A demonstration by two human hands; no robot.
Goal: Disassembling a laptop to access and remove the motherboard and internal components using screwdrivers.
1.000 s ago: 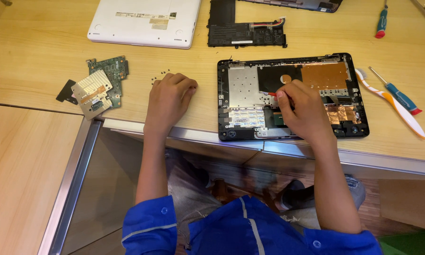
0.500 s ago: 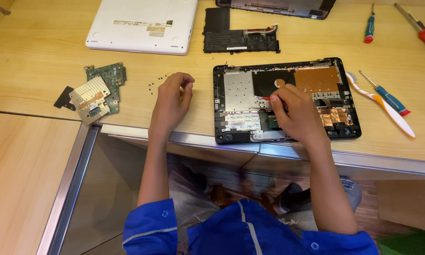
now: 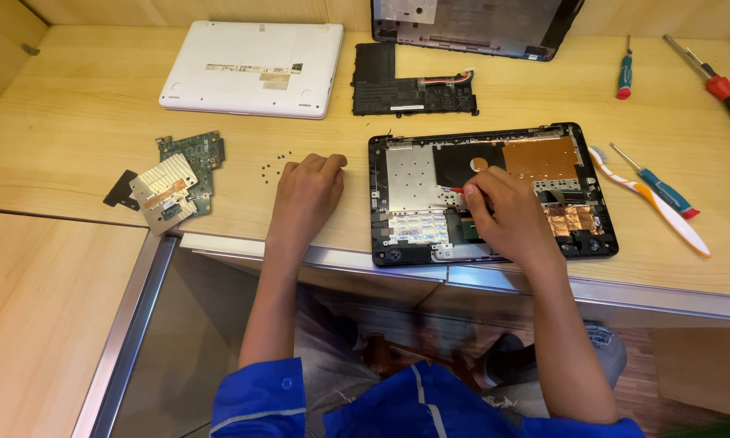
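Pale wooden worktop (image 3: 73, 97). Right hand (image 3: 507, 215) now pinches a red-tipped tool (image 3: 456, 191) over the opened laptop base (image 3: 405, 251); left hand (image 3: 304, 195), lately lifted, rests again curled beside loose screws (image 3: 274, 166).

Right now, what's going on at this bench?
A person is working on an opened laptop base on the wooden table. The right hand holds a small red-tipped tool over its inside. The left hand rests on the table beside loose screws. A removed circuit board, battery and screwdrivers lie around.
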